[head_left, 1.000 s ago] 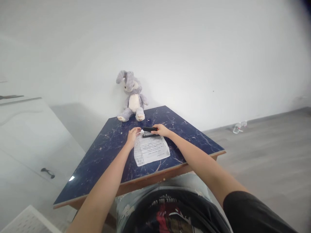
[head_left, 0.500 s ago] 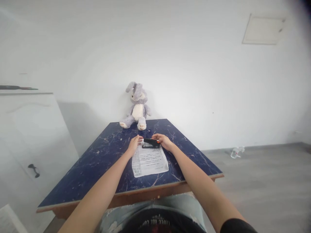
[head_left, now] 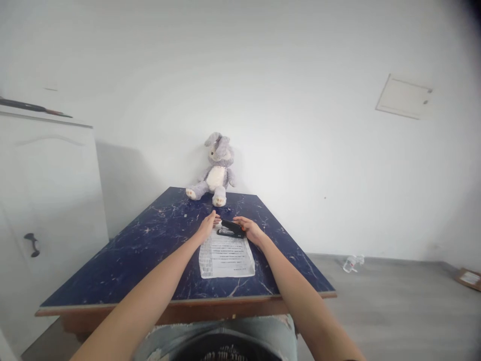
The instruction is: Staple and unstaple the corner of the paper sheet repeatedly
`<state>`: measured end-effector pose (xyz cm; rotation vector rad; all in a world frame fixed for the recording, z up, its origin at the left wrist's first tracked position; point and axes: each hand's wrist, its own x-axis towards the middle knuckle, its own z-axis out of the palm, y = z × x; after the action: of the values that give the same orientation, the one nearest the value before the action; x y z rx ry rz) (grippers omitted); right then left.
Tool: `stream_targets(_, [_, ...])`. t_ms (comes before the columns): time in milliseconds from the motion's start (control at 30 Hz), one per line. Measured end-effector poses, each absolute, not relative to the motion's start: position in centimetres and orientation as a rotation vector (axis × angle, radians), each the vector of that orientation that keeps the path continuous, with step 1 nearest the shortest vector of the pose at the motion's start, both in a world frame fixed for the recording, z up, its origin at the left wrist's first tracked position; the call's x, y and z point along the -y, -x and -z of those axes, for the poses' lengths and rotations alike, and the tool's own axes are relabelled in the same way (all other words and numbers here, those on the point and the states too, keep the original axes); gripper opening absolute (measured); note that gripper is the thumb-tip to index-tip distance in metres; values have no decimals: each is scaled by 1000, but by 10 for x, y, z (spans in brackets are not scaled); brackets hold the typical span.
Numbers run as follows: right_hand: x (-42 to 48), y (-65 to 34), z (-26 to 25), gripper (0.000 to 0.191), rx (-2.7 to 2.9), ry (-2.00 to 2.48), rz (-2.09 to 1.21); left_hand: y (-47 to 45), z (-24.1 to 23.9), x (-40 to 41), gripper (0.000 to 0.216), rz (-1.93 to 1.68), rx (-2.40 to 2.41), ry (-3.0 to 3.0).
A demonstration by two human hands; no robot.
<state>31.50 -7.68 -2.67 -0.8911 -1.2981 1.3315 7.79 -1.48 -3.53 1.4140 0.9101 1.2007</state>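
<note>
On the blue marbled table, a black stapler (head_left: 232, 229) with an orange spot at its rear end lies across the far part of a printed sheet of paper (head_left: 227, 260). My right hand (head_left: 250, 229) is closed round the stapler's rear end, its fingers reaching along the far side. At the sheet's far left corner, my left hand (head_left: 208, 225) has its fingers closed on the paper, close to the stapler's front end. The corner itself is covered by these fingers. The sheet's near half lies flat between my forearms.
A grey plush rabbit (head_left: 218, 173) sits at the back of the table (head_left: 143, 250) against the wall. To the left stands a white cabinet (head_left: 56, 185) with a dark handle. A clear plastic item (head_left: 353, 263) lies on the floor at right.
My view has tilted, so the table and wall fixtures appear shifted. Both hands stay at the paper and stapler; the stapler now appears slightly more slanted, its front end toward my left hand.
</note>
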Motion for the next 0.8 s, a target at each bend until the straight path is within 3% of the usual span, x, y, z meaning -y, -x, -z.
stream_targets(633, [77,-316,28,51,1231,807,-1336,-76,30,17,70,-1204,-895,-1336])
stream_targets(800, [79,-318,25,61,1296,807,-1367,-76,32,16,67,-1216,-889,-1340])
